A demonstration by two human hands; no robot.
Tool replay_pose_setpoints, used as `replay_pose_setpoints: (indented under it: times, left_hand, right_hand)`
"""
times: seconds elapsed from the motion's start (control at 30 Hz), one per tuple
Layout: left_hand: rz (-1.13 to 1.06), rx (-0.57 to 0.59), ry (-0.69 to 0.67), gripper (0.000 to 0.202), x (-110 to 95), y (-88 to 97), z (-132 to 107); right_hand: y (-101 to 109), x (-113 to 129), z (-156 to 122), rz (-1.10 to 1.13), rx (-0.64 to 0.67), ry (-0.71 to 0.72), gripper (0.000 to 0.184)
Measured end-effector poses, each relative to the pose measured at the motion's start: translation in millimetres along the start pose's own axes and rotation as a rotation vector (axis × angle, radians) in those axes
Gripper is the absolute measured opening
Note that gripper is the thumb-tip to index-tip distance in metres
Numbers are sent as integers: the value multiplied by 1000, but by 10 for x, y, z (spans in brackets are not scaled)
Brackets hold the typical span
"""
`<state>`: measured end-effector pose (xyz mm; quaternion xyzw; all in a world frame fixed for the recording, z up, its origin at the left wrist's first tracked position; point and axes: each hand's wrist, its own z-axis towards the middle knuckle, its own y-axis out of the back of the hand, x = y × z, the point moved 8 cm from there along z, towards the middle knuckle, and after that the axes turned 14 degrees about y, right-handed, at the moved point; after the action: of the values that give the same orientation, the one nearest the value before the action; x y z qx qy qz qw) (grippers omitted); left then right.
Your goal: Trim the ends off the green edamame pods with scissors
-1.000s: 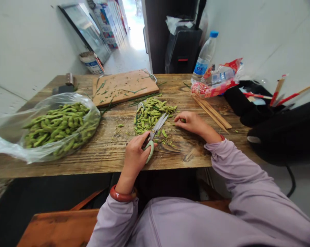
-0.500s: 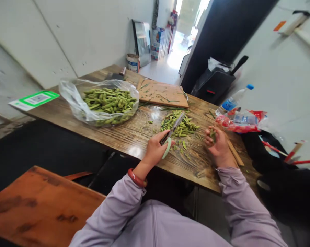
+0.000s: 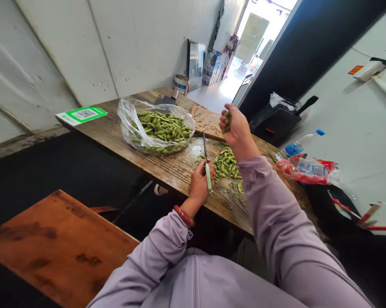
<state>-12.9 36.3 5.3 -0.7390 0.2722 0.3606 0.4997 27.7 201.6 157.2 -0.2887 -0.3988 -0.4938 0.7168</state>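
Note:
My left hand (image 3: 199, 183) is closed around scissors (image 3: 208, 174) with pale green handles, blades pointing away from me, just above the table's near edge. Raised over the table, my right hand (image 3: 236, 126) is curled around some green edamame pods (image 3: 227, 121), mostly hidden by the fingers. Below that hand lies a loose pile of edamame pods (image 3: 226, 164) with trimmings around it, partly covered by my right sleeve. Left of the scissors, a clear plastic bag (image 3: 128, 124) stands open, filled with more pods (image 3: 163, 126).
A wooden cutting board (image 3: 206, 119) with green scraps lies behind the pile on the wooden table (image 3: 116, 137). At the right are a water bottle (image 3: 295, 147) and red plastic packaging (image 3: 297, 173). A green-framed QR card (image 3: 85, 114) lies at the left end. An orange-brown wooden seat (image 3: 61, 244) is lower left.
My right hand has moved up, forward and left with the pods, from the table's right side to above the board. The scissors in my left hand have turned more upright. The view has shifted left.

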Motion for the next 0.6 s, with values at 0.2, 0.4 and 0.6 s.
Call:
replay_pose_setpoints:
  times: [0.2,0.4,0.6]
  left_hand:
    - [28,3,9,53,5,7,-6]
    - [92,19,8,50,-2,-22,1]
    - [190,82,-18,51,-39,-96,11]
  right_hand:
    - [-589,-166,348,-201,357,93,57]
    - [510,23,0,-389,215,124,54]
    - [1958,-217,-661,-355,-134,-121,39]
